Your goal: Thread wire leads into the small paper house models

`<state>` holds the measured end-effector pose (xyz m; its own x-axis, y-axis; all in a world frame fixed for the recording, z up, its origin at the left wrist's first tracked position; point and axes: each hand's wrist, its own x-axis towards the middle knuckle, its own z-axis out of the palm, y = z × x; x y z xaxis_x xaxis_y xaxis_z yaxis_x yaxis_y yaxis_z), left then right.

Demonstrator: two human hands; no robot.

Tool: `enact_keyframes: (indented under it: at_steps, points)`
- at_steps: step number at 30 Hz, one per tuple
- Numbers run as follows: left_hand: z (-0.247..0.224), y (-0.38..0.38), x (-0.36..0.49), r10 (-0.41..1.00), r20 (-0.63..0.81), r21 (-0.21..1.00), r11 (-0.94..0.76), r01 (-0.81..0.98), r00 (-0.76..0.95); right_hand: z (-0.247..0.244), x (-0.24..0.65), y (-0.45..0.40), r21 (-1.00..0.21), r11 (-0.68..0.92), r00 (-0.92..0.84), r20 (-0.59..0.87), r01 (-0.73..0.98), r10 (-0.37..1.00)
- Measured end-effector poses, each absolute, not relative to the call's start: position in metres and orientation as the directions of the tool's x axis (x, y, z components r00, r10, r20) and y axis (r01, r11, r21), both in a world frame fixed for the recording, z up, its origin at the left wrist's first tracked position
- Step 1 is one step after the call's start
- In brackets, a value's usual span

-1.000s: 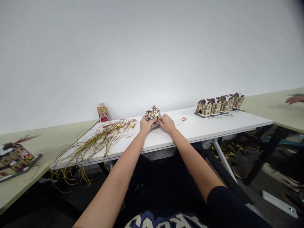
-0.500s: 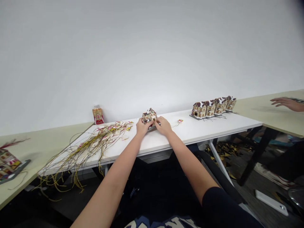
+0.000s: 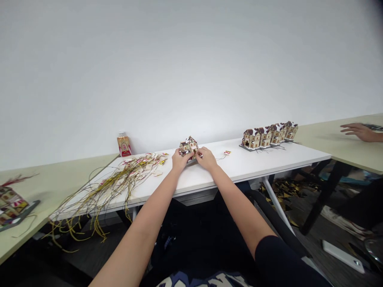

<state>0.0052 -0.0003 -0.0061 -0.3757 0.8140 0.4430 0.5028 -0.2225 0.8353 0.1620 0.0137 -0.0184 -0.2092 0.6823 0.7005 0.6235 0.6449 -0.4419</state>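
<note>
A miniature house (image 3: 191,144) with cream walls, a dark snowy roof and small windows is held just above the white table (image 3: 239,169). My left hand (image 3: 179,160) is closed around its left side, the thumb across the front. At the lower right of the house front, my right hand (image 3: 206,158) is pinched closed; whatever sits between those fingertips is hidden. Right of that hand lies a small red-and-white striped piece (image 3: 227,152) with a thin wire. Further left spreads a heap of similar striped pieces with long yellowish and dark wires (image 3: 119,177), some hanging over the front edge.
A row of several finished-looking miniature houses (image 3: 267,136) stands at the table's right end. Against the wall is a red-and-gold bottle (image 3: 123,144). Another house (image 3: 13,205) sits on the left side table. Another person's hand (image 3: 360,131) hovers over the right side table.
My hands and the house stay nearly in place, with only slight finger movement. The view has shifted very slightly.
</note>
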Motion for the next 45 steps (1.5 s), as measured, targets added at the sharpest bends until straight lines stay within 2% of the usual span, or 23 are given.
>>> enact_keyframes:
  at_steps: [8,19,30,45]
  points:
    - [-0.0069,0.0003,0.0049,0.814,0.442,0.837,-0.225,0.498,-0.375,-0.0184,0.1631,0.0141,-0.454,0.635,-0.221,0.677,0.624,0.702]
    - [-0.0071,-0.0007,0.0048,0.813,0.439,0.837,-0.215,0.503,-0.382,-0.0198,0.1632,0.019,-0.436,0.706,-0.27,0.709,0.558,0.651]
    - [-0.006,-0.001,0.0047,0.821,0.419,0.848,-0.2,0.491,-0.388,-0.0185,0.1641,0.0177,-0.485,0.683,-0.283,0.661,0.546,0.695]
    - [-0.0065,-0.0014,0.0042,0.815,0.433,0.834,-0.201,0.513,-0.385,-0.0201,0.1625,0.0125,-0.46,0.685,-0.335,0.63,0.565,0.7]
